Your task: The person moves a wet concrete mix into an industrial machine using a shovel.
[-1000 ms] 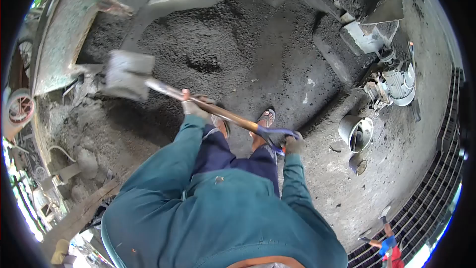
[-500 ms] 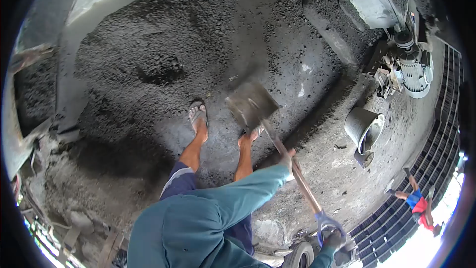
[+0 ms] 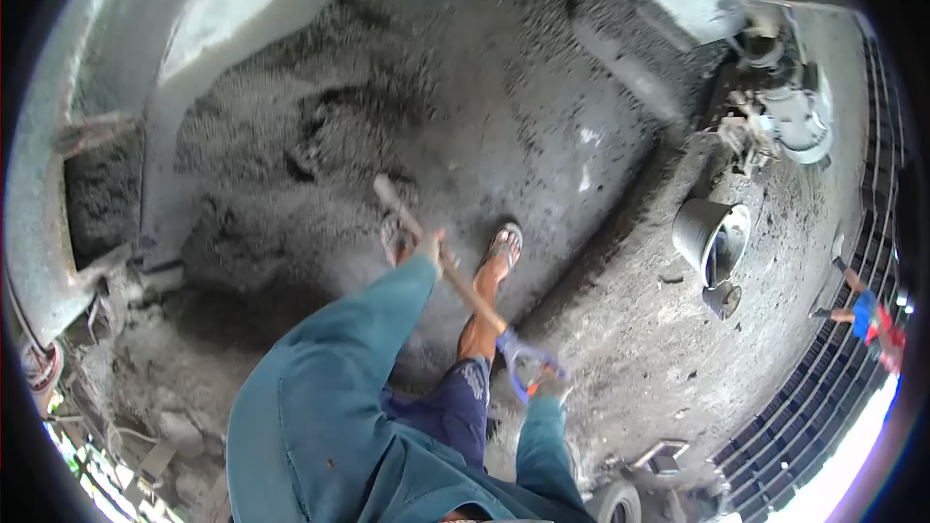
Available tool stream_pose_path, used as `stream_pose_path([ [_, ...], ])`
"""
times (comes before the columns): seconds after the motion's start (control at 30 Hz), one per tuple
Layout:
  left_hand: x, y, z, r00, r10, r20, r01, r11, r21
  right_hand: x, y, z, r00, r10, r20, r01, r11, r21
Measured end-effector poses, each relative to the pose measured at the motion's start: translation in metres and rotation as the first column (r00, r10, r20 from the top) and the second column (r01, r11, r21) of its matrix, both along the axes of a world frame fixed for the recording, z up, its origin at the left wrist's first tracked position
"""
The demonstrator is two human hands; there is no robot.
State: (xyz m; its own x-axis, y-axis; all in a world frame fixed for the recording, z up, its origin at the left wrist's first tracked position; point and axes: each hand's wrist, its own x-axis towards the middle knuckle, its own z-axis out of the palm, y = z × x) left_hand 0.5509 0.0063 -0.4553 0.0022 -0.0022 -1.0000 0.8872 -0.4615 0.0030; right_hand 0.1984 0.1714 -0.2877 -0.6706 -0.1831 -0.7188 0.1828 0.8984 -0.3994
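My left hand point(image 3: 433, 246) is wrapped around the wooden shaft of a shovel point(image 3: 475, 300), low down. On the shovel's blue-purple D-shaped grip point(image 3: 523, 356), my right hand point(image 3: 550, 382) is closed, nearer my body. The shaft slants up and left across my legs; the blade cannot be made out against the grey material beyond it. A heap of damp grey mix point(image 3: 242, 150) spreads ahead and to the left, with a dark hollow in it. My sandalled right foot point(image 3: 504, 240) stands on the floor, while the shaft and my left hand partly cover the left foot point(image 3: 395, 237).
A bucket point(image 3: 699, 232) lies tilted at the right, near an electric motor point(image 3: 799, 121) and a metal hopper point(image 3: 690, 2). Another person point(image 3: 867, 320) is at far right by rows of dark blocks point(image 3: 804, 416). A tyre point(image 3: 618, 504) lies at the bottom.
The shovel has swung left toward the heap, both hands moving left with it. Its blade, visible over my right foot before, no longer shows clearly. The other person has shifted right in view.
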Motion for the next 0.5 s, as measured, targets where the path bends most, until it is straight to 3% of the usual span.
stream_pose_path([
  [0.03, 0.004, 0.021, 0.006, 1.0, -0.014, -0.027, 0.012, 0.999, -0.053, -0.006, 0.032, 0.006, 0.975, -0.151, 0.16, 0.155, 0.988, -0.013],
  [0.07, 0.007, 0.035, 0.016, 0.998, -0.062, -0.012, 0.062, 0.998, -0.018, -0.005, 0.049, 0.017, 0.767, -0.565, 0.304, 0.593, 0.805, 0.003],
  [0.1, 0.012, 0.041, 0.037, 0.995, -0.05, -0.088, 0.052, 0.998, 0.026, -0.006, 0.077, 0.02, 0.842, -0.431, 0.325, 0.466, 0.884, -0.033],
  [0.13, 0.006, 0.03, 0.078, 0.994, -0.099, 0.051, 0.094, 0.991, 0.09, 0.005, 0.069, 0.05, 0.887, -0.377, 0.265, 0.397, 0.917, -0.023],
  [0.2, 0.0, 0.008, 0.149, 0.977, -0.14, 0.161, 0.136, 0.99, 0.035, -0.009, 0.095, 0.042, 0.798, -0.408, 0.443, 0.452, 0.892, 0.009],
  [0.27, -0.009, -0.038, 0.223, 0.983, -0.086, 0.163, 0.097, 0.994, -0.057, -0.012, 0.086, 0.035, 0.63, -0.434, 0.644, 0.589, 0.808, -0.032],
  [0.33, -0.026, -0.087, 0.31, 0.976, -0.05, 0.21, 0.1, 0.967, -0.234, -0.01, 0.049, 0.038, 0.575, -0.451, 0.682, 0.609, 0.793, 0.011],
  [0.43, -0.03, -0.165, 0.354, 0.984, -0.047, 0.17, 0.128, 0.851, -0.51, 0.016, -0.047, 0.032, 0.798, -0.275, 0.537, 0.425, 0.887, -0.178],
  [0.5, -0.035, -0.224, 0.39, 0.951, -0.096, 0.294, 0.266, 0.738, -0.62, 0.024, -0.118, 0.041, 0.733, -0.131, 0.668, 0.352, 0.913, -0.207],
])
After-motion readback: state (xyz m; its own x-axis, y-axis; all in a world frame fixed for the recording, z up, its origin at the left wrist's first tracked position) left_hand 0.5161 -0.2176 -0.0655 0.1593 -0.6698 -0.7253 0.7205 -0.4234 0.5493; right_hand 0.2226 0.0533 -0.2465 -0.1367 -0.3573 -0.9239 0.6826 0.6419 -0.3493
